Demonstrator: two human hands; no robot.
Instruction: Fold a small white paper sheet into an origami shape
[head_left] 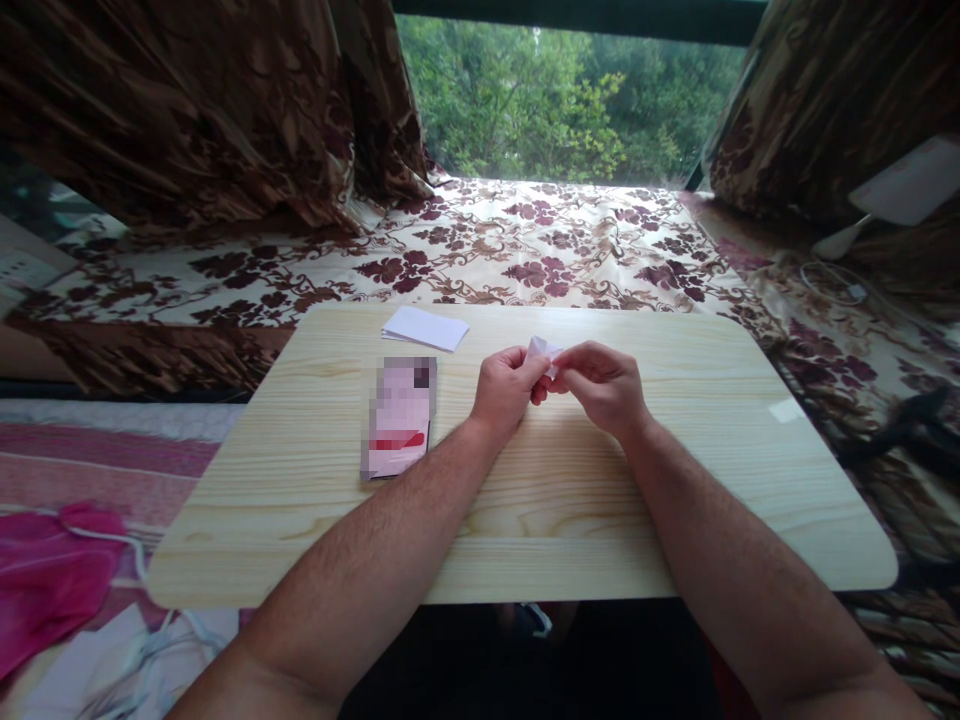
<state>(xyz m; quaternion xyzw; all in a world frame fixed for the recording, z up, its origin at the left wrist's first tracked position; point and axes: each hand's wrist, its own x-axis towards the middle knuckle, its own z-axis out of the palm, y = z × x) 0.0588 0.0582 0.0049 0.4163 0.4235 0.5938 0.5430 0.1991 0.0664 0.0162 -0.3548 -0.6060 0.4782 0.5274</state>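
Note:
A small folded piece of white paper (541, 350) is pinched between both hands above the far middle of the table. My left hand (508, 385) grips its left side, with the thumb on top and the fingers curled beneath. On the right side, the fingertips of my right hand (604, 385) close on the paper's edge. The fingers cover its lower part, so the full folded shape is hidden. To the left lies a short stack of white paper sheets (425, 328). Nearer to me is a pixelated pinkish rectangular object (401, 410) with a red band.
The pale wood-grain table (300, 510) has rounded corners. Behind it spreads a floral cloth (540, 240) below a window with curtains (247, 110). A white lamp (907, 185) stands far right. Pink fabric (60, 570) and white cables lie at lower left.

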